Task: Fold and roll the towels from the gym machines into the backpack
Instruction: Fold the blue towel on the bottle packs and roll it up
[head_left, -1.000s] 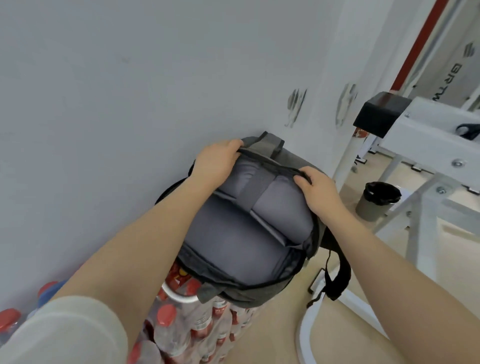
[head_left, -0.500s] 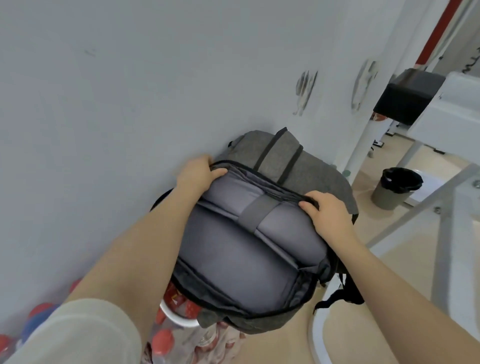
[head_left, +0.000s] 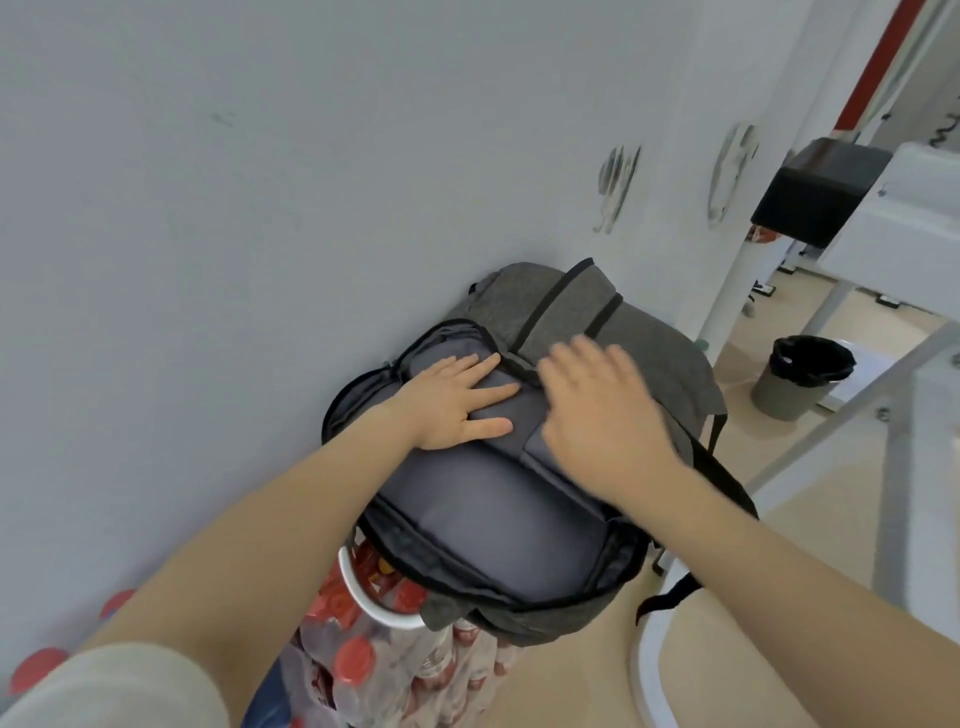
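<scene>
The grey backpack (head_left: 649, 358) is propped against the wall, atop a shrink-wrapped pack of bottles (head_left: 395, 670); it looks soft and light, best taken by its zipper rim. Its padded inner panel (head_left: 488, 514) is pressed by the left hand (head_left: 452, 402), fingers spread flat. Beside it, the right hand (head_left: 597, 415) is blurred, fingers extended, nothing pinched.

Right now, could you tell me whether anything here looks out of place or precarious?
Yes: the open backpack is perched on shrink-wrapped bottles against the wall, not on the floor, with dark scuff marks on the wall beyond.

Wall (head_left: 260, 208) hems the backpack (head_left: 649, 353) left; white machine frame (head_left: 857, 374) crowds right.
</scene>
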